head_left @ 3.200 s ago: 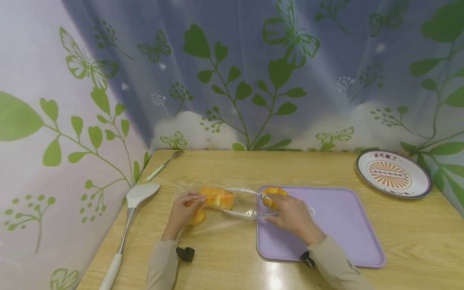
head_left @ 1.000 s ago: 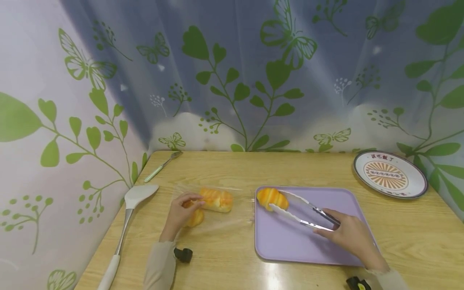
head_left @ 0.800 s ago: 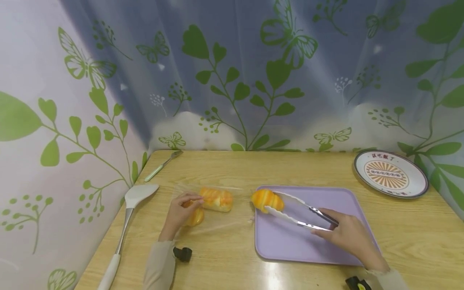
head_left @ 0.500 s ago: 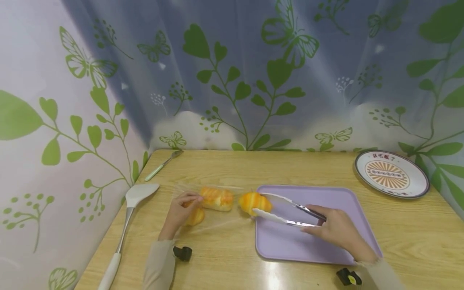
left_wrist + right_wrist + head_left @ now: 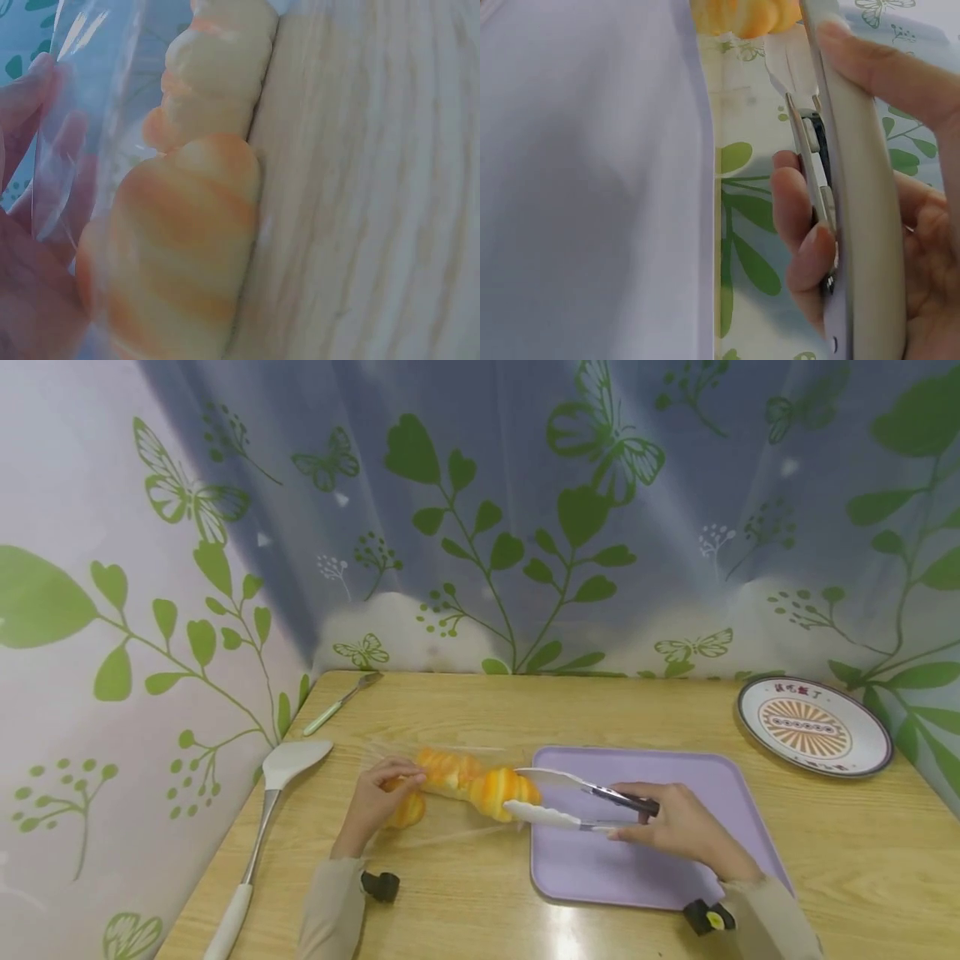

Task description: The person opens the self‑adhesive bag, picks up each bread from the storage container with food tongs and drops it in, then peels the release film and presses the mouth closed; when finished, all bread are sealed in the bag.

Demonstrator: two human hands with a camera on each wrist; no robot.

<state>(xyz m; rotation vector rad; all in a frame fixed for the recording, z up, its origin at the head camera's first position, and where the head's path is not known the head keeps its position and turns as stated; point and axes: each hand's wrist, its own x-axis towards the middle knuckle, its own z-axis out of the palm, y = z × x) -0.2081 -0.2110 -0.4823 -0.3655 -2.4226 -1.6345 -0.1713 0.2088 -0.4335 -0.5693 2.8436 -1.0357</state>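
Observation:
Between thumb and fingers my left hand (image 5: 384,797) pinches the edge of a clear plastic bag (image 5: 112,112). Inside the bag lie a round bread roll (image 5: 187,247), partly behind that hand in the head view, and a longer loaf (image 5: 442,770). My right hand (image 5: 678,827) grips metal tongs (image 5: 558,816) with pale tips. Held between those tips is an orange-yellow striped bread (image 5: 498,793), at the bag's mouth and overlapping the loaf's right end. How far the bread sits within the bag is hard to tell.
A purple tray (image 5: 637,877) lies under the right hand and tongs. A patterned plate (image 5: 813,727) stands at the back right. On the left are a white spatula (image 5: 292,762) and a small fork-like utensil (image 5: 337,706). Patterned curtains border the table.
My right hand has moved left, carrying the striped bread in the tongs from over the tray to the loaf. My left hand stays at the bag's edge.

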